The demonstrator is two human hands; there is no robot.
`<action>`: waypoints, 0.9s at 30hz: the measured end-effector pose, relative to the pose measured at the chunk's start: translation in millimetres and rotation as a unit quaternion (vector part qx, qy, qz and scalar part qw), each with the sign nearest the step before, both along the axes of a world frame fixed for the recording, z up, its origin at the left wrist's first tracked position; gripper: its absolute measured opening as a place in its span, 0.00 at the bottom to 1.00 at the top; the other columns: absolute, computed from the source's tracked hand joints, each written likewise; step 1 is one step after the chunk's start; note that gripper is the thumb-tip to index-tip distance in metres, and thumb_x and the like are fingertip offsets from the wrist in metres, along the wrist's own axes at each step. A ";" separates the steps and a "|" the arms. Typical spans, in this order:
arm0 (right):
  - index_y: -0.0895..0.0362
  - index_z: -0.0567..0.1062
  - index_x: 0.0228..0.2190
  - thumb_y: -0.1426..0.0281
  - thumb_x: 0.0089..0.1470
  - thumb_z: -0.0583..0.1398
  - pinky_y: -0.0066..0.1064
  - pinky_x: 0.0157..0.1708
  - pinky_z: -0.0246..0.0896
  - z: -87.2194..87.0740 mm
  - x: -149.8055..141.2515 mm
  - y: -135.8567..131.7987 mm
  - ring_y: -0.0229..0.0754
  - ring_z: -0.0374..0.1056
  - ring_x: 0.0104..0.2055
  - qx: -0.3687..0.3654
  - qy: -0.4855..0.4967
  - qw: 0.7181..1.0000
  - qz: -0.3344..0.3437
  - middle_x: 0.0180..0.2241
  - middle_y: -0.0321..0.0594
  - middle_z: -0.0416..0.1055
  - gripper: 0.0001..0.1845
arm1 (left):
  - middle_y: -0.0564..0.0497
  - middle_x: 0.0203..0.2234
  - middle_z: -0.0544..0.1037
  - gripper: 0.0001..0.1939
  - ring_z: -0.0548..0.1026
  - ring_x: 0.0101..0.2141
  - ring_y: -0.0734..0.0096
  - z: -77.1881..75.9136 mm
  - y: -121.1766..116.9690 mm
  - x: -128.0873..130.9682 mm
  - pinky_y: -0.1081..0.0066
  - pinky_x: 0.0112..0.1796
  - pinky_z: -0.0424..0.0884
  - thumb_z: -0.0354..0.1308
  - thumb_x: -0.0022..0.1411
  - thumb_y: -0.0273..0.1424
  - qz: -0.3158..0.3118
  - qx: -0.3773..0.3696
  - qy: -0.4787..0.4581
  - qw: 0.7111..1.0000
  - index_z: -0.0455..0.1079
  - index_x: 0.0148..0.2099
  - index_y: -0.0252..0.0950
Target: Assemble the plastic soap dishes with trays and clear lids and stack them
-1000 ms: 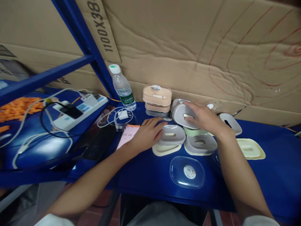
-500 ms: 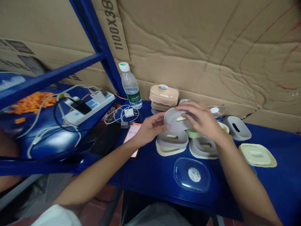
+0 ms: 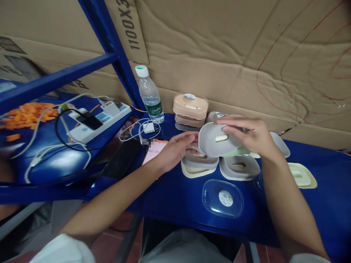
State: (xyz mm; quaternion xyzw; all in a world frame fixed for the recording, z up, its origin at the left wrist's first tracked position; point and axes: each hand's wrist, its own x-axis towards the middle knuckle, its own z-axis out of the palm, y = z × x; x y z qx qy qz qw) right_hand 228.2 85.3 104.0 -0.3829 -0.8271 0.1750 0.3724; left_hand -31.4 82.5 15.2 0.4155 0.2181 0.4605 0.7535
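Note:
My right hand [image 3: 251, 133] grips the far right side of a grey plastic dish with a slot [image 3: 210, 144], raised and tilted above the table; a pale cream edge shows behind it. Beside its left edge is my left hand [image 3: 179, 148], fingers stretched out and apart, seeming not to grip it. Beneath the hands, one grey slotted dish [image 3: 211, 162] rests on a cream tray [image 3: 190, 173]. To its right sits another grey slotted dish [image 3: 231, 168] on a cream base. A clear lid with a round label [image 3: 214, 197] lies in front of them.
Stacked peach and brown boxes [image 3: 189, 109] stand at the back beside a water bottle [image 3: 152, 102]. A phone [image 3: 153, 149] lies left of the dishes, near a white cable and charger [image 3: 148, 128]. A cream tray [image 3: 307, 177] lies right. Blue frame bars [image 3: 65, 75] cross the left.
The grey dish has moved right with my right hand. My left hand's fingers have come off its left edge and opened. The view has shifted slightly.

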 end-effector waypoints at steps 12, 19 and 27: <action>0.43 0.85 0.48 0.67 0.68 0.64 0.45 0.61 0.72 0.2 -5.8 -3.5 0.48 0.78 0.56 -0.031 -0.004 0.999 0.044 0.50 0.34 0.84 0.11 | 0.54 0.34 0.81 0.15 0.81 0.34 0.73 -0.8 -5.2 1.3 0.72 0.38 0.80 0.80 0.56 0.35 -0.054 -0.044 -0.017 0.997 0.80 0.41 0.37; 0.41 0.85 0.47 0.63 0.68 0.64 0.48 0.60 0.73 2.8 -6.6 -8.1 0.50 0.78 0.55 -0.021 -0.004 1.000 0.003 0.49 0.34 0.84 0.10 | 0.52 0.34 0.79 0.16 0.78 0.34 0.73 5.1 -3.3 -4.2 0.73 0.35 0.78 0.79 0.58 0.37 -0.048 -0.040 -0.013 0.998 0.81 0.44 0.36; 0.48 0.86 0.49 0.59 0.64 0.66 0.37 0.44 0.75 13.7 37.5 -3.4 0.46 0.80 0.43 -0.024 -0.017 0.984 -0.175 0.46 0.39 0.85 0.15 | 0.50 0.38 0.79 0.17 0.77 0.36 0.71 1.3 4.4 -6.4 0.71 0.36 0.77 0.73 0.63 0.42 0.079 0.059 0.084 0.992 0.78 0.45 0.36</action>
